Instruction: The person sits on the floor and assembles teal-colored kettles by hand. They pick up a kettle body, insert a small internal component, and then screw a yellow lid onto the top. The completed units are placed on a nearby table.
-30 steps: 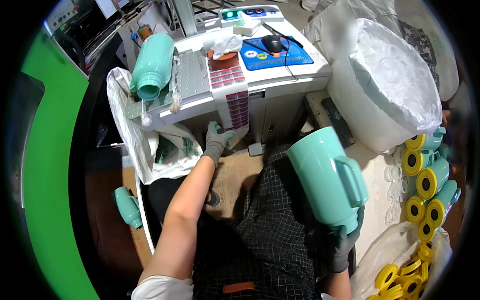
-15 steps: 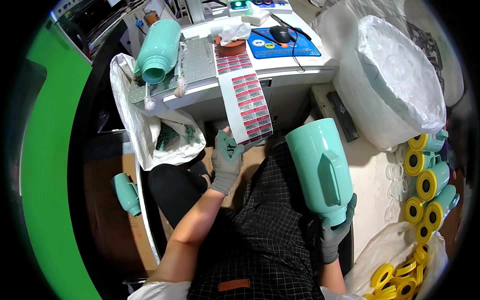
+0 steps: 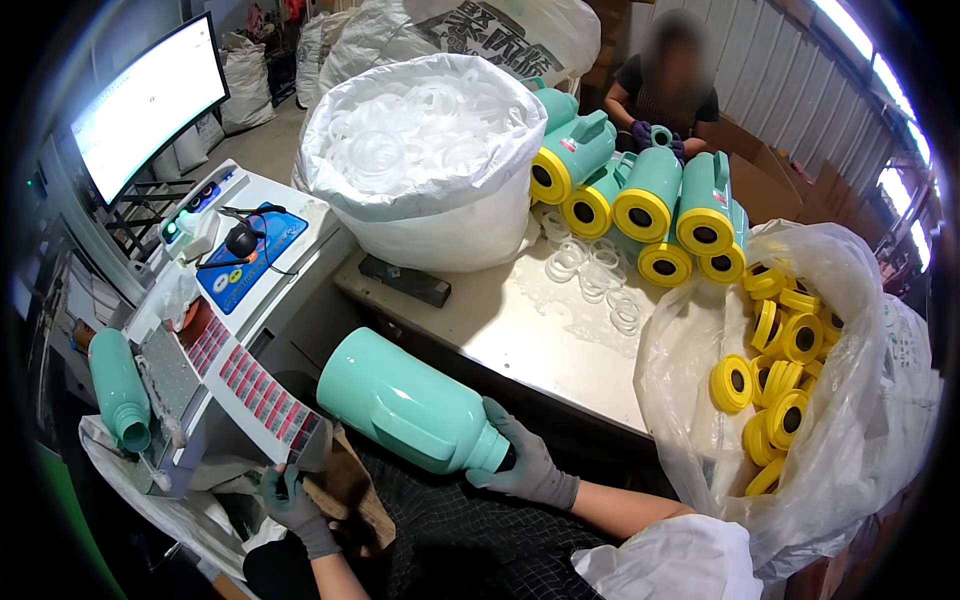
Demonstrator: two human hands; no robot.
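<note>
A large mint-green jug-shaped flask body (image 3: 385, 395) lies tilted across my lap, its narrow neck toward the right. My right hand (image 3: 530, 460), in a grey glove, wraps round that neck from the right side. A white strip of red-and-white labels (image 3: 258, 390) hangs over the front of the work desk. At the strip's lower end is my left hand (image 3: 300, 510), also gloved, with its thumb and finger closed on the edge. The flask's wide end is close to the strip but apart from it.
Another mint-green flask body (image 3: 118, 385) rests on a perforated metal plate. On the bench (image 3: 480, 330) stand a white sack of clear rings (image 3: 430, 200), loose rings and several yellow-ended flasks (image 3: 645, 200). A plastic bag (image 3: 690, 430) holds yellow lids. A co-worker (image 3: 665, 100) sits behind.
My view has swung to the right, bringing the bench, sack and co-worker in. The flask, still in my right hand, now lies more sideways. My left hand stays by the strip's lower end.
</note>
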